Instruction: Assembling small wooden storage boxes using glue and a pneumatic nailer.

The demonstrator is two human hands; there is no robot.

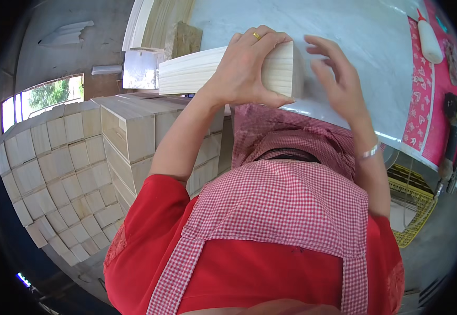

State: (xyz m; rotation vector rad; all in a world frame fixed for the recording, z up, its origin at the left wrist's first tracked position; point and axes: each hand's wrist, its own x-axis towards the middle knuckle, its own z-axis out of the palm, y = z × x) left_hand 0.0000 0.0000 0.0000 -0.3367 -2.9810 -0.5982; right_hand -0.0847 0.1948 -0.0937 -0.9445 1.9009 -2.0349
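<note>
A long, pale wooden box (186,74) lies across the near edge of the white-covered table (365,31). My left hand (245,68), with a gold ring on one finger, is closed around the box near its right end. Its thumb rests along the near lower edge, and its fingers reach over the top to the far side. Just off that right end, my right hand (343,81) is held up with fingers apart and loosely bent, holding nothing. A gap separates it from the box. The inside of the box cannot be seen.
Many similar wooden boxes (71,163) are stacked at the left. Pale boards (160,23), a rough wooden block (184,39) and a shiny block (141,68) lie beyond my left hand. At the right are a white red-tipped bottle (429,42), dark-handled tools (450,110) and a yellow basket (422,218).
</note>
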